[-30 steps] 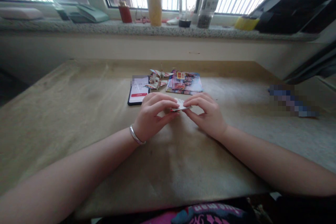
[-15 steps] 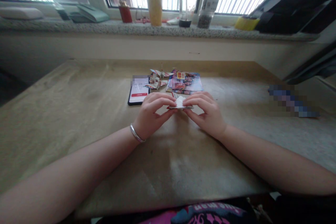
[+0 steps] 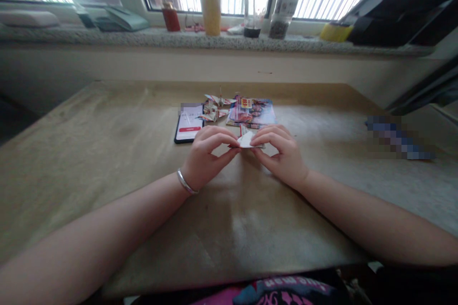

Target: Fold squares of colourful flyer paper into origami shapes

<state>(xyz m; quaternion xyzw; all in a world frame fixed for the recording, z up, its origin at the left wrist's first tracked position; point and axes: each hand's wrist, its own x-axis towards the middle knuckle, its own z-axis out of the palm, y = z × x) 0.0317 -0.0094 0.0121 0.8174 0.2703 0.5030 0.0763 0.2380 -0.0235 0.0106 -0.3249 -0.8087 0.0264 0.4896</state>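
Between my two hands is a small piece of folded paper (image 3: 246, 140), mostly white with some red print, held a little above the table. My left hand (image 3: 211, 152) pinches its left end between thumb and fingers; a silver bangle circles that wrist. The right end is pinched the same way by my right hand (image 3: 279, 152). Just beyond lie several folded paper cranes (image 3: 214, 110) with printed wings. Beside them rests a flat colourful printed booklet (image 3: 255, 112). A phone (image 3: 189, 126) with a lit screen lies left of the cranes, partly behind my left hand.
The wooden table (image 3: 107, 162) reaches to the wall below a stone sill (image 3: 143, 40). On the sill stand a red container (image 3: 171, 18), a tall yellow cylinder (image 3: 210, 2), a clear jar (image 3: 281, 16) and a black bag (image 3: 393, 9). A blurred-out object (image 3: 399, 138) lies at the table's right.
The folded paper has shifted slightly in my fingers, and a red-edged flap stands up more at its far side. My right fingertips have moved a little to the right.
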